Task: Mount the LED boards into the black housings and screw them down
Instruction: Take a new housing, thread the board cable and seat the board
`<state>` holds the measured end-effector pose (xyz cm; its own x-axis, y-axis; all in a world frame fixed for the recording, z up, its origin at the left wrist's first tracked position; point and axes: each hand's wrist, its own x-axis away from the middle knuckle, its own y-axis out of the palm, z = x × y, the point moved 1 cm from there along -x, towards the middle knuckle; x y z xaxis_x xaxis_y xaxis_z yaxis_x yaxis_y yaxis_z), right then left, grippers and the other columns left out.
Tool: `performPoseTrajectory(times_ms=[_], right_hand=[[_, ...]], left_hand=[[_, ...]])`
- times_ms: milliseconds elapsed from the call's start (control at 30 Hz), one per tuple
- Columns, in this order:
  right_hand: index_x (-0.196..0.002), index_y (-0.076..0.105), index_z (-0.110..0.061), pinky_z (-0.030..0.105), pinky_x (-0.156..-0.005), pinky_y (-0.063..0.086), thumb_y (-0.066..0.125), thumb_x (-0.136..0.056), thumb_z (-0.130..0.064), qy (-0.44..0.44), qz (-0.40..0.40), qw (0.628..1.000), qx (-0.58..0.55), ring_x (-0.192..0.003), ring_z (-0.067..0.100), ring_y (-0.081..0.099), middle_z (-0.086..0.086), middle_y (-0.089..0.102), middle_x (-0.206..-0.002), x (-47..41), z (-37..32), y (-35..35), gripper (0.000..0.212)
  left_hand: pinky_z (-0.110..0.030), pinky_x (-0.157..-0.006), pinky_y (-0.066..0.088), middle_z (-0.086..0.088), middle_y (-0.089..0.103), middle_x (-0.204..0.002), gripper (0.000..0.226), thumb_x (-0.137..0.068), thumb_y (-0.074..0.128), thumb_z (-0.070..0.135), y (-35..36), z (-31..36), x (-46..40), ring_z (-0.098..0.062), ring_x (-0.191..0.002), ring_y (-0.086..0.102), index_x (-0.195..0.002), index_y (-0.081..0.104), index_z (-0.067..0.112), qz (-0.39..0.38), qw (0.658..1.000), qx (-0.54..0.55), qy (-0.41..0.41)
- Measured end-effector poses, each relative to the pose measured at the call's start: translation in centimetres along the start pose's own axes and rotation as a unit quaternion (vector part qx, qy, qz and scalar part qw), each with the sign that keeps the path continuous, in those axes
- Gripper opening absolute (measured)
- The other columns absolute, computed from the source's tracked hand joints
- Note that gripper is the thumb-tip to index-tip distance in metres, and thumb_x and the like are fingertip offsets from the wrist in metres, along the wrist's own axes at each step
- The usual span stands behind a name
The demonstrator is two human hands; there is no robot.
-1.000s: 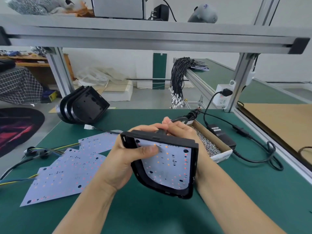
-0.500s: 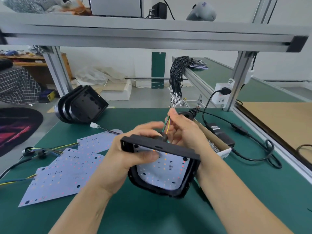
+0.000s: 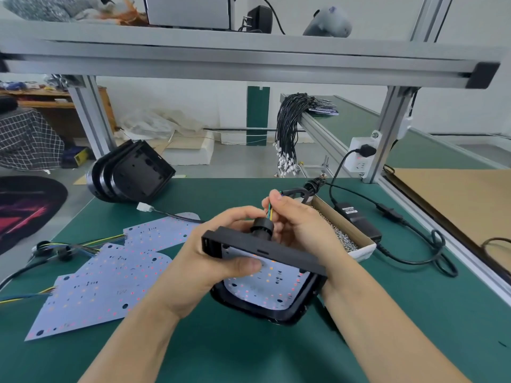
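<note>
Head view: my left hand (image 3: 210, 261) clamps the housing (image 3: 265, 275), board (image 3: 265, 286) seated; my right hand (image 3: 298, 225) pinches its wires (image 3: 270, 214); screws remain.

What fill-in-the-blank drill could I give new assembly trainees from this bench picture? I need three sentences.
1. The left hand grips the black housing, its ____ pressing on the LED board.
2. The right hand pinches the coloured ____ above the black grommet.
3. The cardboard box by the right hand holds ____.

Missing: thumb; wires; screws
</note>
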<state>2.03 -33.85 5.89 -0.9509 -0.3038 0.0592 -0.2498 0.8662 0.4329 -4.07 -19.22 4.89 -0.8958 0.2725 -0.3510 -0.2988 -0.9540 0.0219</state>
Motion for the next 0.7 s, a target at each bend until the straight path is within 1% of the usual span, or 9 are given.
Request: performPoseTrajectory(times_ms=[167,267,367,433,500,567,600,633,700], right_hand=[[-0.064,0.064,-0.008,0.015,-0.036,0.037,0.055,-0.094,-0.015,-0.032,0.034,0.998,-0.038,-0.037,0.005,0.034,-0.002,0.040,-0.047,0.5,-0.1,0.5,0.032],[-0.053,0.065,-0.012,0.013,-0.038,0.030,0.055,-0.094,-0.013,-0.034,0.061,0.997,-0.045,-0.036,0.004,0.032,-0.002,0.039,-0.047,0.3,0.1,0.3,0.043],[-0.063,0.064,-0.008,0.014,-0.041,0.029,0.057,-0.093,-0.016,-0.048,0.059,0.997,-0.018,-0.038,0.005,0.033,-0.004,0.039,-0.045,0.1,0.3,0.2,0.032],[-0.067,0.068,-0.011,0.014,-0.044,0.037,0.060,-0.088,-0.026,-0.040,0.022,0.999,-0.010,-0.044,0.006,0.041,-0.003,0.045,-0.049,0.3,0.1,-0.2,0.028],[-0.073,0.076,-0.016,0.018,-0.054,0.044,0.064,-0.078,-0.042,0.003,-0.039,0.999,0.028,-0.056,0.008,0.051,-0.001,0.054,-0.062,0.8,-0.2,-0.9,0.029],[-0.080,0.078,-0.020,0.026,-0.067,0.043,0.070,-0.073,-0.052,0.050,-0.100,0.990,0.090,-0.072,0.017,0.054,0.003,0.060,-0.082,1.4,-0.6,-1.3,0.033],[-0.082,0.078,-0.020,0.030,-0.071,0.041,0.070,-0.072,-0.051,0.063,-0.125,0.984,0.115,-0.078,0.021,0.051,0.006,0.060,-0.089,1.6,-0.8,-1.4,0.034],[-0.083,0.078,-0.019,0.031,-0.071,0.041,0.070,-0.071,-0.048,0.070,-0.141,0.979,0.131,-0.076,0.022,0.050,0.006,0.061,-0.090,1.8,-1.0,-1.5,0.032],[-0.081,0.078,-0.018,0.023,-0.061,0.045,0.081,-0.068,-0.037,0.074,-0.155,0.975,0.138,-0.060,0.012,0.052,0.000,0.062,-0.076,2.1,-1.4,-1.5,0.023]], left_hand=[[-0.020,-0.087,0.048,0.001,0.071,-0.107,0.047,-0.066,0.076,0.009,0.2,-0.1,-0.1,-0.016,-0.104,0.065,-0.111,0.068,0.022,-0.003,1.000,0.015,0.019],[-0.018,-0.082,0.049,0.002,0.072,-0.101,0.043,-0.065,0.076,0.008,0.2,-0.1,-0.2,-0.013,-0.096,0.066,-0.106,0.071,0.020,-0.010,1.000,0.014,0.011],[-0.018,-0.078,0.050,0.002,0.074,-0.095,0.042,-0.059,0.078,0.012,0.0,-0.1,-0.1,-0.012,-0.091,0.067,-0.100,0.074,0.022,0.001,1.000,0.006,-0.002],[-0.018,-0.078,0.050,0.000,0.074,-0.096,0.045,-0.058,0.079,0.013,-0.2,0.0,0.0,-0.013,-0.093,0.068,-0.101,0.073,0.024,0.005,1.000,-0.005,-0.002],[-0.021,-0.080,0.050,-0.005,0.073,-0.103,0.051,-0.062,0.079,0.013,-0.4,0.0,0.3,-0.018,-0.097,0.068,-0.110,0.068,0.024,-0.003,1.000,-0.012,-0.003],[-0.027,-0.083,0.051,-0.007,0.070,-0.110,0.058,-0.062,0.081,0.014,-0.5,-0.1,0.6,-0.025,-0.101,0.066,-0.115,0.058,0.023,0.008,1.000,-0.005,-0.013],[-0.032,-0.084,0.051,-0.004,0.069,-0.112,0.059,-0.060,0.082,0.016,-0.6,-0.2,0.6,-0.027,-0.101,0.065,-0.112,0.054,0.021,0.022,1.000,-0.009,-0.016],[-0.037,-0.084,0.049,-0.002,0.066,-0.109,0.058,-0.058,0.084,0.018,-0.5,-0.3,0.7,-0.029,-0.098,0.063,-0.107,0.053,0.019,0.033,0.999,-0.019,-0.014],[-0.040,-0.077,0.041,-0.005,0.058,-0.095,0.053,-0.056,0.085,0.020,-0.3,-0.3,0.7,-0.026,-0.085,0.055,-0.098,0.053,0.016,0.034,0.999,-0.028,-0.014]])
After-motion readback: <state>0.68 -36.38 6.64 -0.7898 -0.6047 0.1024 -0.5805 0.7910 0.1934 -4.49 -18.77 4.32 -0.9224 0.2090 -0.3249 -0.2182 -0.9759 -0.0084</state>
